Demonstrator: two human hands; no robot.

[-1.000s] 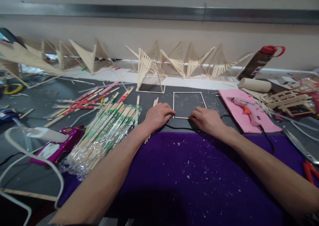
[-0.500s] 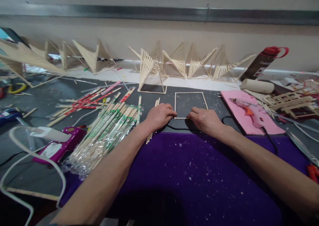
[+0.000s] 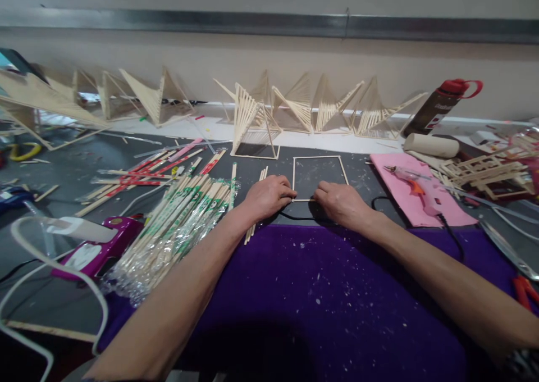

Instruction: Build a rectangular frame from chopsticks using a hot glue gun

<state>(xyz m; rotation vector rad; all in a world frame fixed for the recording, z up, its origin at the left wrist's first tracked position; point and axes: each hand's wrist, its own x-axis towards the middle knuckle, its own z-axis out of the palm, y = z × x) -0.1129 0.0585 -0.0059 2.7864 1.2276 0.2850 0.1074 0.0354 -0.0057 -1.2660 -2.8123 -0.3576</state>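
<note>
A square frame of thin wooden sticks [image 3: 316,158] lies flat on the grey tabletop. My left hand [image 3: 269,196] has its fingers closed on the frame's near left corner. At the near side, toward the right, my right hand [image 3: 339,201] grips the frame with curled fingers, hiding the near right corner. A few loose chopsticks [image 3: 261,175] lie partly under my left hand and wrist. Left of them is a heap of chopsticks in clear wrappers [image 3: 181,219]. On a pink sheet [image 3: 381,171] to the right rests a pink glue gun [image 3: 421,188].
Several twisted stick models [image 3: 252,115] stand along the wall. A dark bottle with a red lid [image 3: 438,107] is at the back right. A magenta power strip [image 3: 103,244] with a white cable lies left, red-handled pliers [image 3: 524,292] far right. A purple cloth [image 3: 320,298] covers the near edge.
The whole view has shifted slightly, so everything sits a little further left. Both hands stay at the frame, with hardly any movement.
</note>
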